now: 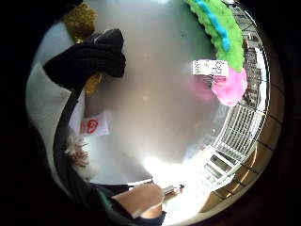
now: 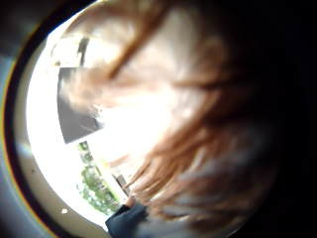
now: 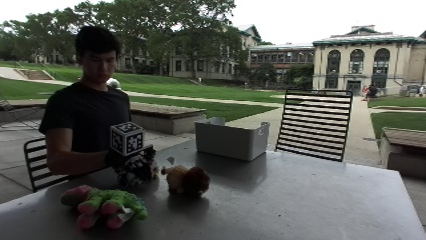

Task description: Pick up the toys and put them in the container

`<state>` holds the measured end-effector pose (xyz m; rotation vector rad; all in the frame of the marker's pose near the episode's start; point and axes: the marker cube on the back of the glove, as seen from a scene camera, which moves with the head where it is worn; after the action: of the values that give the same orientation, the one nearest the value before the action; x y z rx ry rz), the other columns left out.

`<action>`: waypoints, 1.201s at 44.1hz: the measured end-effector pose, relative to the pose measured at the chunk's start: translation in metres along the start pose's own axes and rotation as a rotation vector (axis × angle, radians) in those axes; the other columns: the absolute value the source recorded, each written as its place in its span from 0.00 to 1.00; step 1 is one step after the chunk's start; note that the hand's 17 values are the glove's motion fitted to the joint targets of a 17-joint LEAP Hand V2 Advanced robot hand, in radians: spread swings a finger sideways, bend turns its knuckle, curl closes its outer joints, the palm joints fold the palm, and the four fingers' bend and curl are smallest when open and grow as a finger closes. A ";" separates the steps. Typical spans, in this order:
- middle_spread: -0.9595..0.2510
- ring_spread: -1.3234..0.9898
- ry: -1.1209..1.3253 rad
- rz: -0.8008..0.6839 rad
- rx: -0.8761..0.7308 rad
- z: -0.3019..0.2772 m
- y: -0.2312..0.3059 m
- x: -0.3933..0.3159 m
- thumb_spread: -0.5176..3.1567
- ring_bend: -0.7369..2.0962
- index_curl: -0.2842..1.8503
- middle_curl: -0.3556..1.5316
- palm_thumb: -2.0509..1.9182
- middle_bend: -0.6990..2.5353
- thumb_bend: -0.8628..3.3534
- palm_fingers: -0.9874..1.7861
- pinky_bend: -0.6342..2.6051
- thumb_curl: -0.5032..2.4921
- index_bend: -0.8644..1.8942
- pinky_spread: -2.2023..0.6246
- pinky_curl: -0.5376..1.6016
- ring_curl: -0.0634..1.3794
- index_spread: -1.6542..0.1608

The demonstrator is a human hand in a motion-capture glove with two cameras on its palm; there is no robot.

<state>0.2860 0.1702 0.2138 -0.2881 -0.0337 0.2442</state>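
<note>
Black-gloved hands [image 3: 130, 162] hold a furry toy [image 3: 136, 172] on the worktop [image 3: 299, 200]; next, lift it to the container [image 3: 231, 140].

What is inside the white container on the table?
Nothing can be seen inside the white container: the outside view shows only its outer walls and rim, so its interior is hidden. All visible toys, the green plush and brown plush, lie on the table.
</note>
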 end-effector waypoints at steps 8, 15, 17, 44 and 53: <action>0.66 0.39 0.060 0.031 0.026 -0.009 -0.001 -0.001 0.55 0.45 0.48 0.38 0.74 0.31 0.34 0.80 0.39 0.32 0.71 0.64 0.43 0.30 0.93; 0.62 0.38 0.177 0.061 0.058 -0.022 -0.008 -0.001 0.59 0.51 0.49 0.41 0.75 0.36 0.37 0.83 0.39 0.33 0.70 0.62 0.42 0.34 0.93; 0.60 0.38 0.216 0.057 0.063 -0.027 -0.010 -0.003 0.60 0.55 0.49 0.43 0.75 0.39 0.38 0.85 0.39 0.34 0.68 0.61 0.42 0.36 0.93; 0.51 0.35 0.123 -0.066 0.331 -0.242 -0.052 -0.141 0.44 0.57 0.52 0.43 0.66 0.34 0.28 0.61 0.54 0.36 0.40 0.63 0.46 0.35 0.82; 0.52 0.35 0.103 -0.177 0.346 -0.276 -0.049 -0.253 0.44 0.57 0.55 0.43 0.66 0.32 0.27 0.61 0.54 0.37 0.37 0.64 0.45 0.34 0.80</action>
<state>0.0704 -0.0131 -0.0362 0.0479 0.0839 0.0562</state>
